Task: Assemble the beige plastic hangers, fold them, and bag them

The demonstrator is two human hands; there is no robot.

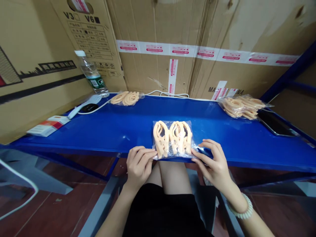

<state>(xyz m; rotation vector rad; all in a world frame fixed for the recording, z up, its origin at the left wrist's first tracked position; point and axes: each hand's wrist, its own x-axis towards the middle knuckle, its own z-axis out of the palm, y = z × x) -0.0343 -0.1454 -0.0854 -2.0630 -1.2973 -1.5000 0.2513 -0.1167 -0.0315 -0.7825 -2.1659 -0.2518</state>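
Observation:
A clear plastic bag [169, 144] lies at the front edge of the blue table, holding several cream-coloured looped plastic pieces [160, 140] that look like folding hangers. At its lower left corner, my left hand [138, 164] is closed, with thumb and fingertips pinching the film. My right hand [215, 164] grips the lower right corner between thumb and forefinger, its other fingers curved above. The looped pieces stand side by side inside the bag, which is see-through and shiny.
Similar bagged pieces lie at the back left [125, 98] and back right [240, 107]. A phone [275, 123] rests at the right. Along the left are a water bottle [95, 77], a white cable, a black mouse-like object [89, 108] and a small box [49, 125]. Cardboard [158, 75] walls the back.

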